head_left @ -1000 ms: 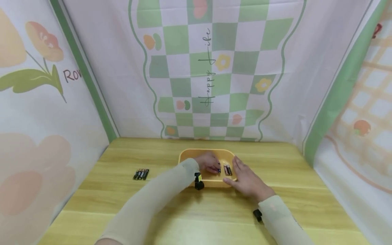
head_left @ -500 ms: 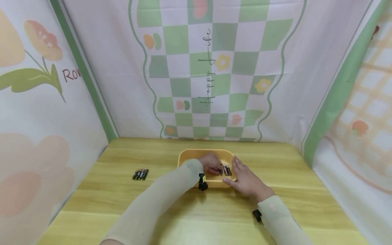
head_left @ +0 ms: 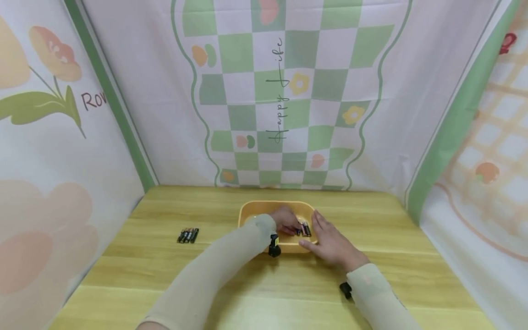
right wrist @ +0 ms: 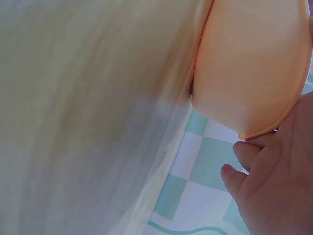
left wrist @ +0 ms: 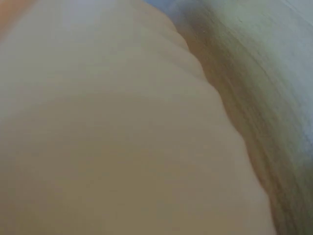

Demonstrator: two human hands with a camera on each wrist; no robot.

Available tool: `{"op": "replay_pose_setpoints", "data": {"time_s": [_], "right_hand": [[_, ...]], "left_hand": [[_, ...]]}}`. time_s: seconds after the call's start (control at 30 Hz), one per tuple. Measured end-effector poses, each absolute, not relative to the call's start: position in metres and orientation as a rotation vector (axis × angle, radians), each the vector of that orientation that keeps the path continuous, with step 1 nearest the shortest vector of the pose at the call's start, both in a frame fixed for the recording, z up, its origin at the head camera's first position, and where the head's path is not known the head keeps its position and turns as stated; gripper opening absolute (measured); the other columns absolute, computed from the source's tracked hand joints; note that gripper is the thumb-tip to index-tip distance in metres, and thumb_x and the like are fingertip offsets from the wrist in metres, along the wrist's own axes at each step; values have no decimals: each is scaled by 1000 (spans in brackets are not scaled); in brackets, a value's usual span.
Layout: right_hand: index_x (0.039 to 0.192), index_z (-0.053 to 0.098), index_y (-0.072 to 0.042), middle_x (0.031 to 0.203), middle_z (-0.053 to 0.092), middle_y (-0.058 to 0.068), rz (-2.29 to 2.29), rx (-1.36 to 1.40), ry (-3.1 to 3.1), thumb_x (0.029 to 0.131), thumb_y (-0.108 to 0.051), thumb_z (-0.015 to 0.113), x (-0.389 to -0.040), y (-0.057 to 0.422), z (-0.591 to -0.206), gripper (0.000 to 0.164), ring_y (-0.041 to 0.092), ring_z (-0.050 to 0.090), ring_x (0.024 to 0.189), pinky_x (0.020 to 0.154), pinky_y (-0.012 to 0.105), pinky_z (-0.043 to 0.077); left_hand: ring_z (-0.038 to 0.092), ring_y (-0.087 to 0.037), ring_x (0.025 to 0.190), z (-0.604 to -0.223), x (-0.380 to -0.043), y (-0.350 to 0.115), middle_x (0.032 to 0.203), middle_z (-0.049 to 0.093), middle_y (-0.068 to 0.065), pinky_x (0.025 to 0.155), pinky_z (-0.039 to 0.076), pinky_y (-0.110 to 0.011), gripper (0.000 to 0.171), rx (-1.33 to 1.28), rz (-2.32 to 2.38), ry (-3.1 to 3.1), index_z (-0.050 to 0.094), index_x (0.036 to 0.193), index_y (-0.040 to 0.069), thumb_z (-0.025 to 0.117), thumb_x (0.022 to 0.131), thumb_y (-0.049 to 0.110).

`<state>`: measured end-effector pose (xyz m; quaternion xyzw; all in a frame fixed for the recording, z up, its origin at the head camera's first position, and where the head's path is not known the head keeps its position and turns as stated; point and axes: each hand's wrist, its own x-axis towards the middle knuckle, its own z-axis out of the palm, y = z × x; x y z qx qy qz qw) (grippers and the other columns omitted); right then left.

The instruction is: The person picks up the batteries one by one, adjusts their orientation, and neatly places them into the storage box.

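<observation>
In the head view a yellow rectangular tray (head_left: 274, 201) with raised sides stands on the table. My left hand (head_left: 285, 221) reaches into it, fingertips down, pinching a small dark battery (head_left: 298, 231) near the tray's floor. Just right of that lie two batteries (head_left: 305, 229) side by side. My right hand (head_left: 336, 243) rests on the tray's right front corner, its fingers straight along the right side and the thumb on the front rim. The right wrist view shows this hand (right wrist: 279, 171) against the orange-looking tray wall (right wrist: 249, 63). A blurred sleeve (left wrist: 112, 127) fills most of the left wrist view.
Several batteries (head_left: 188, 235) lie in a row on the wooden table (head_left: 264, 293), left of the tray. A checked cloth (head_left: 284, 105) hangs behind the table's far edge, with printed cloths at both sides.
My left hand has moved slightly right inside the tray, bringing its battery close beside the two lying there. The right hand stays on the tray's corner.
</observation>
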<state>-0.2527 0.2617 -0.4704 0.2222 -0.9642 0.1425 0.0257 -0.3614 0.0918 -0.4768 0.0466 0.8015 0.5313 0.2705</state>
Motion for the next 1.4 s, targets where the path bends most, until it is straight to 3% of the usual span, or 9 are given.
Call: {"op": "replay_pose_setpoints", "data": {"time_s": [0.53, 0.93, 1.23, 1.4], "right_hand": [[150, 11, 8, 159, 2, 20, 487, 670, -2991, 95, -61, 46, -253, 255, -480, 95, 38, 12, 144, 115, 52, 21], [150, 11, 8, 160, -1, 18, 452, 662, -2970, 94, -67, 39, -256, 258, -477, 98, 38, 13, 144, 116, 51, 20], [150, 12, 9, 159, 2, 20, 475, 659, -2970, 95, -65, 41, -251, 260, -472, 97, 40, 15, 143, 114, 54, 23], [150, 12, 10, 159, 2, 21, 451, 661, -2979, 94, -68, 38, -253, 260, -472, 99, 40, 15, 143, 115, 54, 22]], "left_hand": [[63, -22, 54, -494, -364, 95, 70, 67, -15, 51, 58, -28, 10, 116, 1366, 2289, 64, 72, -7, 72, 76, -11], [59, -21, 58, -473, -359, 78, 70, 59, -10, 56, 59, -30, 15, 248, 1408, 2208, 58, 71, -1, 66, 80, -10], [65, -25, 71, -458, -353, 48, 84, 64, -14, 67, 61, -35, 9, 402, 1410, 2145, 61, 87, -3, 69, 83, -6], [67, -28, 73, -449, -347, 28, 89, 65, -18, 72, 60, -42, 10, 439, 1445, 2097, 61, 89, -3, 68, 83, -6]]}}
